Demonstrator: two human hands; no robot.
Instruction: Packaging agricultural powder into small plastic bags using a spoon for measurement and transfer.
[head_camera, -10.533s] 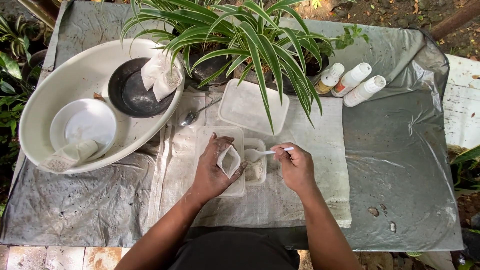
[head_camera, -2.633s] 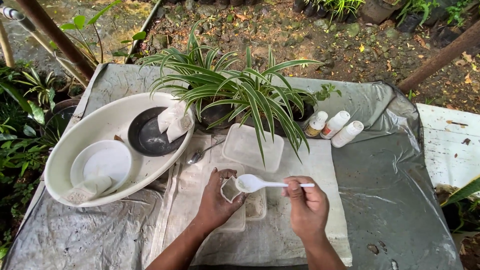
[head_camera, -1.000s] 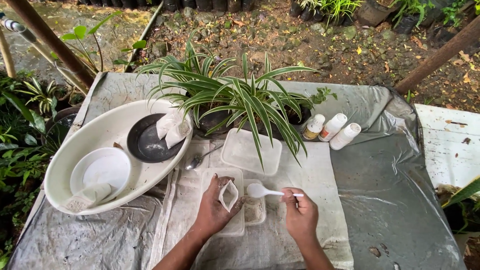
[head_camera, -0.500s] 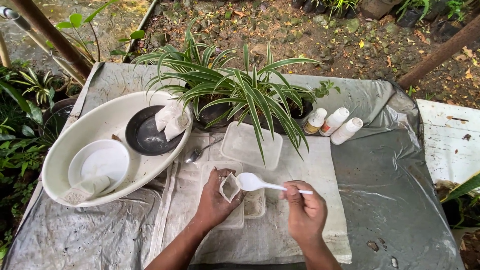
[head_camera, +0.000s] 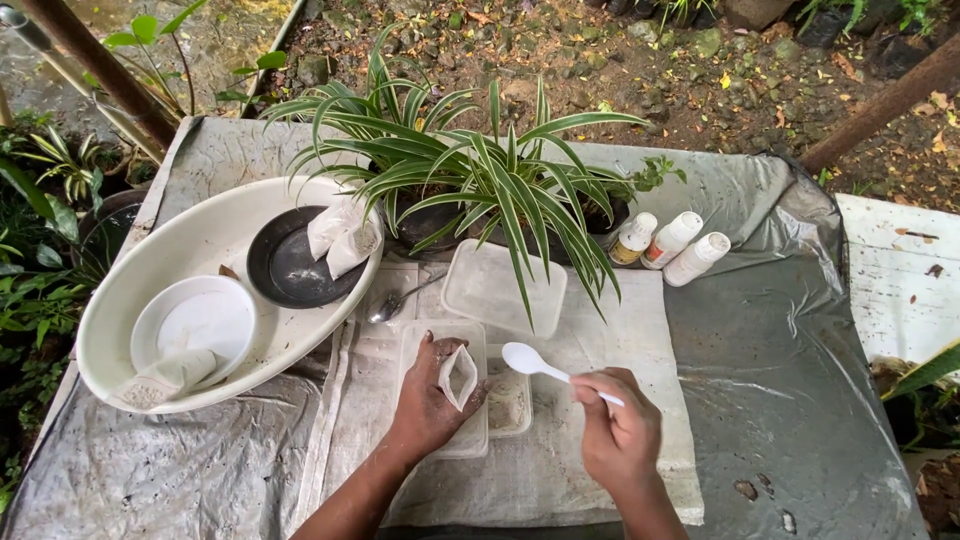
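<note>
Since half a second ago your hands have barely shifted: the white plastic spoon (head_camera: 530, 360) is again level, its bowl just at 3 o'clock of the small open pouch (head_camera: 459, 376). Your left hand (head_camera: 432, 400) pinches the pouch, mouth up, over the clear tray (head_camera: 443, 440) on the surface. Your right hand (head_camera: 618, 432) is fisted around the spoon's handle.

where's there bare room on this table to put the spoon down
Bare grey sheet right of the white cloth, below the three bottles; also the front left corner under the oval basin. Crowded around the plant and trays.
</note>
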